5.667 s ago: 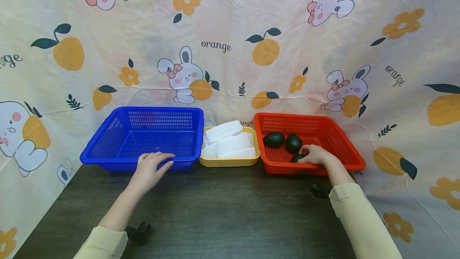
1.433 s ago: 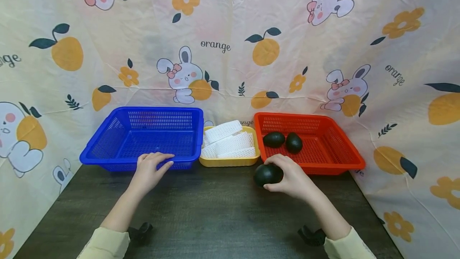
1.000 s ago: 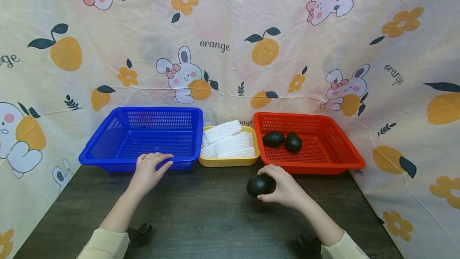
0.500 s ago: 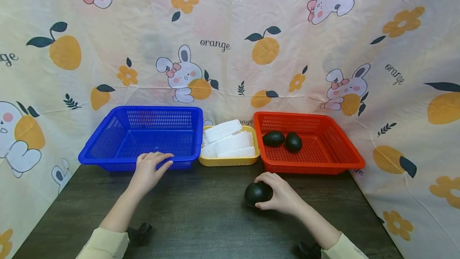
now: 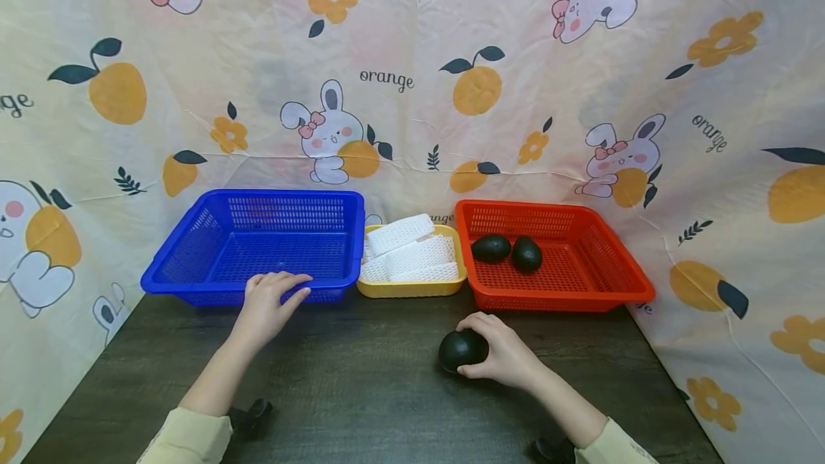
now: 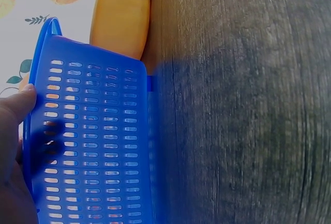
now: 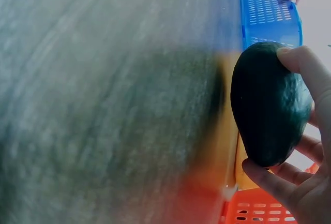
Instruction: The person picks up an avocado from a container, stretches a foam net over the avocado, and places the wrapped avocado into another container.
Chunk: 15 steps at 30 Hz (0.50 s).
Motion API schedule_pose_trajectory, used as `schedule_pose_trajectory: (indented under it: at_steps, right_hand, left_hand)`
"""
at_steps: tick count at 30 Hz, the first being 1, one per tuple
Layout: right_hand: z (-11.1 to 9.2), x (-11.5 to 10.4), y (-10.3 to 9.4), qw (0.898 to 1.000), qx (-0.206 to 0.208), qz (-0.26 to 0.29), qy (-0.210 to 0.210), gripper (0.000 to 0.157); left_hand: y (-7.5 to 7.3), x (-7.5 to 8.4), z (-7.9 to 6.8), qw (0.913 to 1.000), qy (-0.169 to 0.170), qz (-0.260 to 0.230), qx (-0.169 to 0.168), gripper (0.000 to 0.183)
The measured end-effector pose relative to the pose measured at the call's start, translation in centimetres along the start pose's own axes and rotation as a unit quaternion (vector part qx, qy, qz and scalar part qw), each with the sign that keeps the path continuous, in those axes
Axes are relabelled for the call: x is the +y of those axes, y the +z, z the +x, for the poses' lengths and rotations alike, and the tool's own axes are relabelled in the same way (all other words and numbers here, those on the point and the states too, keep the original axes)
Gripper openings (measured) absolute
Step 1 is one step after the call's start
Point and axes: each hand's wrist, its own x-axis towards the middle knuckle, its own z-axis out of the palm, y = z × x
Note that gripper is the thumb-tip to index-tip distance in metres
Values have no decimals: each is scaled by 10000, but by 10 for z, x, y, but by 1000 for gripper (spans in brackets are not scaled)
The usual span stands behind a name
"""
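My right hand [image 5: 504,353] grips a dark green avocado [image 5: 462,351], thumb on one side and fingers on the other, in front of the red basket. In the right wrist view the whole pear shape of the avocado [image 7: 269,105] shows. Whether it touches the table cannot be told. Two more avocados, one on its side [image 5: 491,249] and one beside it [image 5: 526,255], lie in the red basket [image 5: 567,299]. At the front rim of the blue basket [image 5: 193,285] my left hand [image 5: 267,306] rests loosely, its fingers relaxed over the edge; its thumb [image 6: 23,100] touches the rim.
Between the baskets stands a small yellow tray [image 5: 412,291] with several white foam mesh sleeves [image 5: 412,256]. All containers line up along a printed cloth backdrop [image 5: 412,134] at the back of the dark wooden table [image 5: 361,392].
My right hand has lifted the third avocado out of the red basket and carried it forward and left over the table, slowing nearly to rest. The left hand has stayed put.
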Motion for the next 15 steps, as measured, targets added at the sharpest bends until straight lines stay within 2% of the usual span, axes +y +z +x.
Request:
schedule_pose_trajectory:
  at_steps: [15]
  right_hand:
    - [1,5,3,9990,-212,-23,403,54]
  left_hand:
    - [2,-2,0,9999,74,5,103,25]
